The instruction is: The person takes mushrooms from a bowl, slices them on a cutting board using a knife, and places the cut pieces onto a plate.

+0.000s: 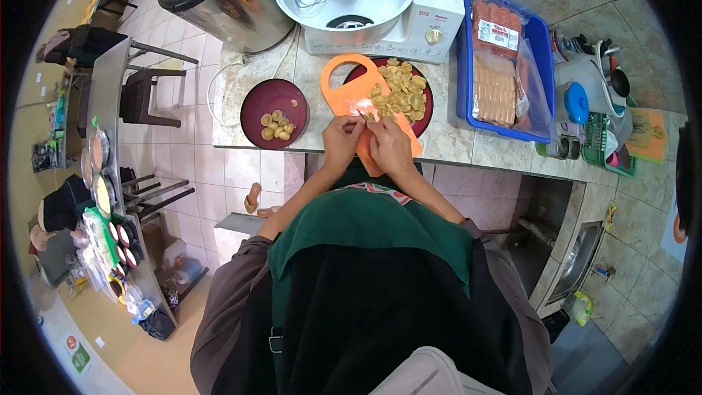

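Over the orange cutting board (347,96), my left hand (342,139) and my right hand (391,145) nearly touch, fingers pinched together. A small thin dark object, perhaps a knife tip, shows at the left fingertips; which hand holds it I cannot make out. Something small and pale is between the right fingertips, too small to name. Sliced yellowish pieces (406,91) lie on a dark red plate (429,106) just beyond my right hand, some on the board's edge. Left of the board, another dark red plate (256,99) bears several round whole pieces (276,126).
Behind the board stand a mixer (434,18) with a white bowl and a large metal container (252,11). A blue tray (463,66) with packed sausages is to the right, beside a green basket (621,168). The counter's front edge (468,164) runs before me.
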The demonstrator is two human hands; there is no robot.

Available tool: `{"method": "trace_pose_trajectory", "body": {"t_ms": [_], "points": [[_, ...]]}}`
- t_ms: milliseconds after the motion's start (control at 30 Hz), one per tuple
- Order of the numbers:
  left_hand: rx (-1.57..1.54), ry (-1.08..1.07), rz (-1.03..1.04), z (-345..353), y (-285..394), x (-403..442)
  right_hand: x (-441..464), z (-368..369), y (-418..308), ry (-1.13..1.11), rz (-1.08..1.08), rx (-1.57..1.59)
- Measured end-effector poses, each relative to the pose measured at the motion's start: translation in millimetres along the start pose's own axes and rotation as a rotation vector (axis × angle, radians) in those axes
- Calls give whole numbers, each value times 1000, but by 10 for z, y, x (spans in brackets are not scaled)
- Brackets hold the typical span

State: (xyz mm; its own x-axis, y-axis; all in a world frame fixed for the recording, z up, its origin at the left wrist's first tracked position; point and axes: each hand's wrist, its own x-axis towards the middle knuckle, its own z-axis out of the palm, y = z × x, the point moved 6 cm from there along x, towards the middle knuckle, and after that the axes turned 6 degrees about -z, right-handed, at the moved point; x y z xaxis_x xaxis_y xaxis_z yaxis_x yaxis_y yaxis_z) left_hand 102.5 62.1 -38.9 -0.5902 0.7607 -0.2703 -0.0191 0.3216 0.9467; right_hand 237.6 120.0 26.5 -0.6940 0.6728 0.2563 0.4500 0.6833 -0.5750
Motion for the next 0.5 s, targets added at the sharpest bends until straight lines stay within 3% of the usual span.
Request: {"method": "trace_pose_trajectory", "body": {"t_ms": [167,267,500], "points": [[-53,8,-35,-23,19,-4,-485,-160,64,-7,27,77],[-112,-19,-38,-14,-59,16,-424,-337,-8,4,68,97],[-89,-12,-26,-6,-58,12,-73,-277,-93,22,-55,33]]}}
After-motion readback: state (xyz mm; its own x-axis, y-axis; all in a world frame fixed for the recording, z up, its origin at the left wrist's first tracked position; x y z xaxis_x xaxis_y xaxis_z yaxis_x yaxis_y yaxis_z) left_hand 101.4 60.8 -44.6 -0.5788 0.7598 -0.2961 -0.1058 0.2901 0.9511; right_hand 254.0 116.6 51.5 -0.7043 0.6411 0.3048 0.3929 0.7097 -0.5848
